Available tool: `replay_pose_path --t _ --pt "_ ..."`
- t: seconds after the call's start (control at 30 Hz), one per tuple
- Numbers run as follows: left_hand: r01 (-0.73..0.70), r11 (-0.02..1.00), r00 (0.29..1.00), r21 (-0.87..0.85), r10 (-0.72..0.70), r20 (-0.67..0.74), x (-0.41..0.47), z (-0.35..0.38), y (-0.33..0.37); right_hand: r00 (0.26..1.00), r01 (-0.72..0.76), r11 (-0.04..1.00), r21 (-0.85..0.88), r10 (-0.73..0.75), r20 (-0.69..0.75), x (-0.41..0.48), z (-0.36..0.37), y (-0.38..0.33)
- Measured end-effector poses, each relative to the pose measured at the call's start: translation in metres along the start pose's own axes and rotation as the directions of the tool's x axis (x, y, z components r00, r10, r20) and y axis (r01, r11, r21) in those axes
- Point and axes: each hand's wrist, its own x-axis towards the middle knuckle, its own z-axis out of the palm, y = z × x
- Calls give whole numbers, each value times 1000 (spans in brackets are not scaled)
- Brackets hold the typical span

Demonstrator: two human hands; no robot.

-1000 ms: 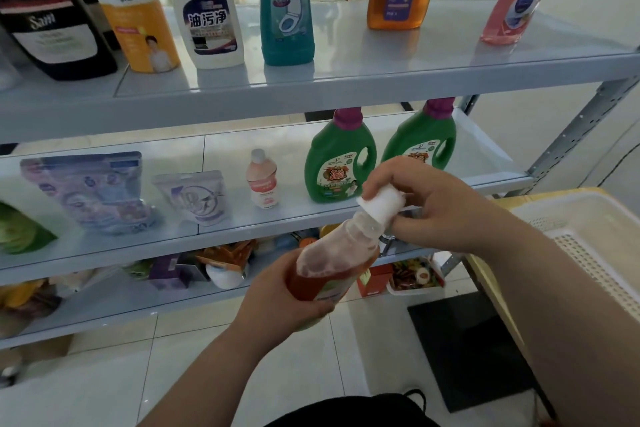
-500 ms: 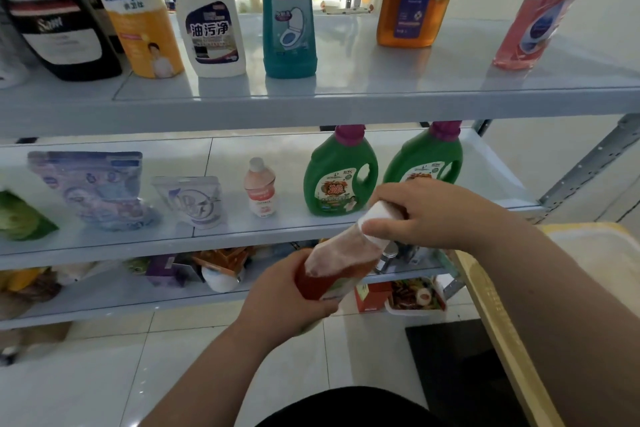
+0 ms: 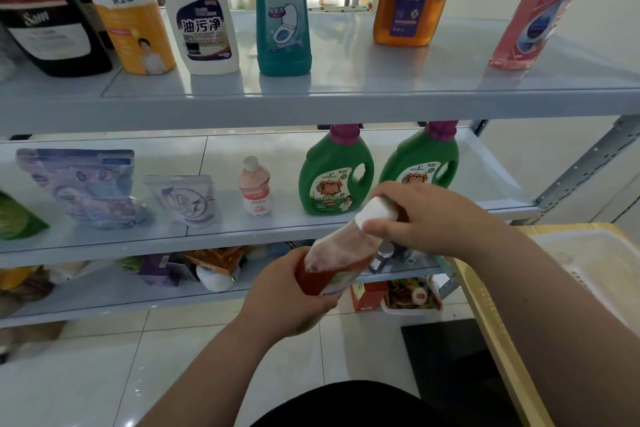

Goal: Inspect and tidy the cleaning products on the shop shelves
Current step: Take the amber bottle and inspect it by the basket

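Grey metal shop shelves fill the view ahead, and I stand facing the middle shelf with a bottle of red-orange liquid held out in front of its front edge, clear of every shelf. My left hand wraps the lower body of the bottle, fingers curled round the label. The weight sits there, and that hold lets me tilt the neck up and to the right towards my other hand. My right hand closes over the white cap, thumb and fingers pinching it from above. I judge this is to test whether the cap is tight, as part of the inspection. Froth clouds the upper part of the bottle, so the liquid looks shaken or tipped. The bottle runs diagonally between my two grips, base in the left and cap in the right, with its shoulder bare between them. Behind it on the middle shelf stand two green detergent jugs, with a small pink bottle upright just to their left. I cannot tell which spot this bottle belongs in.
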Motion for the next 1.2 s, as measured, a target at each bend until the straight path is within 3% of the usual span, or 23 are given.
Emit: replay_pose_path --t 0.1,0.2,0.3,0.43,0.53,0.6,0.7,0.83,0.97,1.1,1.2 --pt "-1 1000 1000 8 1 8 -2 -2 -4 999 37 991 130 -39 12 -4 4 -4" --pt "-24 1000 1000 14 24 12 -4 -5 -8 1000 -23 999 40 23 -5 -5 9 -8" --pt "-32 999 999 4 32 23 -7 -7 -14 999 -3 976 216 -5 36 -12 16 -15" --pt "-45 998 998 34 44 39 -10 -8 -23 995 -88 995 42 90 -39 -14 24 -18" --pt "-53 998 998 22 52 39 -12 -9 -29 999 -7 990 143 13 -38 -22 31 -24" --pt "-68 997 997 26 67 35 -14 -9 -31 998 27 996 81 -21 -65 -25 37 -27" --pt "-93 994 995 50 91 38 -17 -7 -32 984 -72 997 -31 66 -163 -26 45 -26" --pt "-90 995 993 52 86 78 -18 -6 -33 987 4 992 128 17 -160 -33 56 -28" --pt "-101 990 994 95 95 62 -21 -1 -35 976 -142 990 -3 140 -165 -27 59 -27" --pt "-78 995 996 60 74 59 -23 1 -39 991 -9 990 142 28 -132 -30 63 -31" --pt "-75 993 997 92 72 40 -22 4 -37 975 -158 987 -27 152 -164 -22 61 -29"
